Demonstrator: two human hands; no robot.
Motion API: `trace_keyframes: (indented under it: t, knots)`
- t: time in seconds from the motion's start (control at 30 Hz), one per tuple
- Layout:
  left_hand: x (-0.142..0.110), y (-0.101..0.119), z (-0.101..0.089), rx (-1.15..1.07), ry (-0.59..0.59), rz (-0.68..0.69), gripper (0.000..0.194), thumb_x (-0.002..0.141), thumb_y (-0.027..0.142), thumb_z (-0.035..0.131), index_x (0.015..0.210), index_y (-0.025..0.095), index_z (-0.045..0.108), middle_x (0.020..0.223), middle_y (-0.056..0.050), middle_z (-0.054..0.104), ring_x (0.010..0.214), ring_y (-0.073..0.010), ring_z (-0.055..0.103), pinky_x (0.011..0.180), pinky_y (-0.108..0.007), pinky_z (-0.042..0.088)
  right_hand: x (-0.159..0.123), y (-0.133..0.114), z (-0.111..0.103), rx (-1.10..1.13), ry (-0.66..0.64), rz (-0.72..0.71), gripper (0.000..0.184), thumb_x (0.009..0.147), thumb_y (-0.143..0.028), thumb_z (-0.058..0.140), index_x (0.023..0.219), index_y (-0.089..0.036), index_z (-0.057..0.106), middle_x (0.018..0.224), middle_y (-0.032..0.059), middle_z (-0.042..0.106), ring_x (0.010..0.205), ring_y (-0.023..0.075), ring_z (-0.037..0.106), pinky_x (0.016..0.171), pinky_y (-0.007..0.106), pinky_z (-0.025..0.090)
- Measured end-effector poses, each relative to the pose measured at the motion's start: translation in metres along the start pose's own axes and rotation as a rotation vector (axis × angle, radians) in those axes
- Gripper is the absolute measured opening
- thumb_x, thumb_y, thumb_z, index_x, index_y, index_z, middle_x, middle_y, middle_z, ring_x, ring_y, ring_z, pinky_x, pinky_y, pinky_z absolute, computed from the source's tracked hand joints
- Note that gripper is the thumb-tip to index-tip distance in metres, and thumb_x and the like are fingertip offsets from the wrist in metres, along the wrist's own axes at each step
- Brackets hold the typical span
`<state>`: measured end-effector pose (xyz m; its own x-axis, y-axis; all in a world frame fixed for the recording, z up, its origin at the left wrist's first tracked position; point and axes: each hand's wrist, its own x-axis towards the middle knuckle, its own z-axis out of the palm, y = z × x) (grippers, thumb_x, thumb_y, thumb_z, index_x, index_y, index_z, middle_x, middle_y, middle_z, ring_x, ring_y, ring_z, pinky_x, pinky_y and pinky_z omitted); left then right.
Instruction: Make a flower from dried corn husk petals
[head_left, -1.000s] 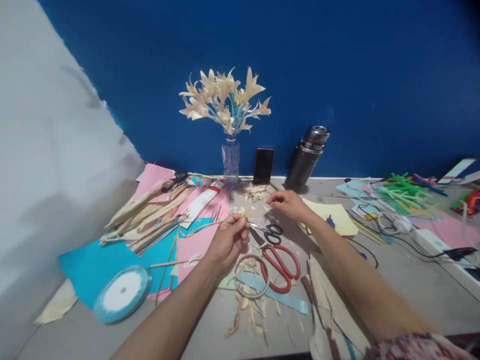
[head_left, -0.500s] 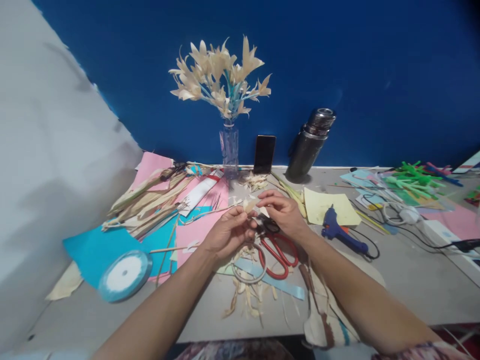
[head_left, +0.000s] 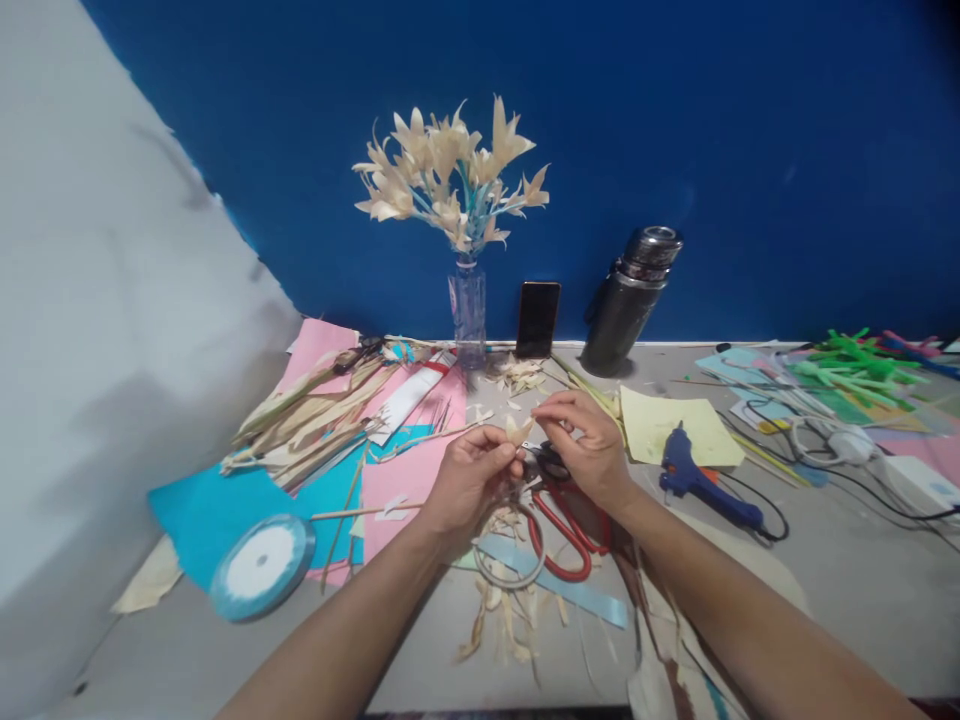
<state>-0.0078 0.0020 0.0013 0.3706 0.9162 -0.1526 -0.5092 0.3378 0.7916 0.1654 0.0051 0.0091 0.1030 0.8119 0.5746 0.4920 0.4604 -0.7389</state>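
Observation:
My left hand (head_left: pixel 476 475) pinches a small cream husk flower (head_left: pixel 516 432) between thumb and fingers, petals upward. The fingertips of my right hand (head_left: pixel 589 450) are closed at the flower's right side, on what looks like a petal. Beneath my hands lie black-handled scissors (head_left: pixel 555 466), partly covered, and larger red-handled scissors (head_left: pixel 577 570). Nearer to me, a pale ring (head_left: pixel 513 585) rests over a light blue ribbon strip (head_left: pixel 600 603) and husk scraps (head_left: pixel 516 640). Similar husk flowers (head_left: pixel 450 160) stand in a clear bottle (head_left: pixel 470 315) at the back.
To the right, a blue glue gun (head_left: pixel 697 485) lies by yellow paper (head_left: pixel 679 425), with cables and green pipe cleaners (head_left: pixel 862 365) beyond. A flask (head_left: pixel 630 300) and phone (head_left: pixel 538 320) stand by the wall. Leftward are dried husks (head_left: pixel 307 420), coloured paper (head_left: pixel 191 520) and a ribbon spool (head_left: pixel 262 565).
My right hand has moved left and toward me, from apart to the flower in my left hand, closing its fingertips there. The view has shifted slightly.

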Motion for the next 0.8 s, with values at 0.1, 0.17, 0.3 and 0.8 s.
trace_keyframes:
  t: [0.1, 0.17, 0.3, 0.8]
  knots:
    - [-0.004, 0.004, 0.002, 0.207, 0.056, 0.145, 0.021, 0.070, 0.025, 0.081, 0.077, 0.016, 0.064, 0.066, -0.002, 0.066, 0.059, -0.0123, 0.059, 0.056, -0.022, 0.046, 0.004, 0.004, -0.001, 0.314, -0.092, 0.371, 0.022, 0.081, -0.039, 0.072, 0.093, -0.020, 0.073, 0.088, 0.0051, 0.070, 0.066, 0.0151, 0.056, 0.060, 0.028, 0.044]
    - [-0.007, 0.007, 0.003, 0.361, 0.071, 0.258, 0.015, 0.073, 0.025, 0.078, 0.073, 0.016, 0.066, 0.067, -0.002, 0.064, 0.062, -0.0137, 0.060, 0.059, -0.023, 0.047, 0.005, 0.008, -0.002, 0.592, -0.286, 0.582, 0.030, 0.077, -0.046, 0.074, 0.088, -0.018, 0.072, 0.076, 0.0031, 0.068, 0.055, 0.0109, 0.049, 0.051, 0.024, 0.037]
    - [-0.010, 0.010, 0.005, 0.529, 0.039, 0.389, 0.006, 0.077, 0.019, 0.073, 0.072, 0.017, 0.071, 0.075, -0.004, 0.066, 0.071, -0.0160, 0.061, 0.068, -0.025, 0.047, 0.001, 0.009, 0.000, 0.873, -0.477, 0.717, 0.029, 0.069, -0.041, 0.083, 0.076, -0.017, 0.069, 0.062, -0.0017, 0.059, 0.051, 0.0081, 0.045, 0.049, 0.022, 0.034]
    - [-0.001, -0.002, -0.004, 0.181, 0.104, 0.035, 0.020, 0.071, 0.026, 0.079, 0.072, 0.016, 0.061, 0.056, 0.002, 0.056, 0.046, -0.0080, 0.048, 0.047, -0.020, 0.039, 0.007, -0.003, -0.015, 0.599, -0.278, 0.469, 0.023, 0.077, -0.040, 0.076, 0.076, -0.019, 0.067, 0.060, -0.0030, 0.055, 0.052, 0.0099, 0.044, 0.051, 0.024, 0.037]
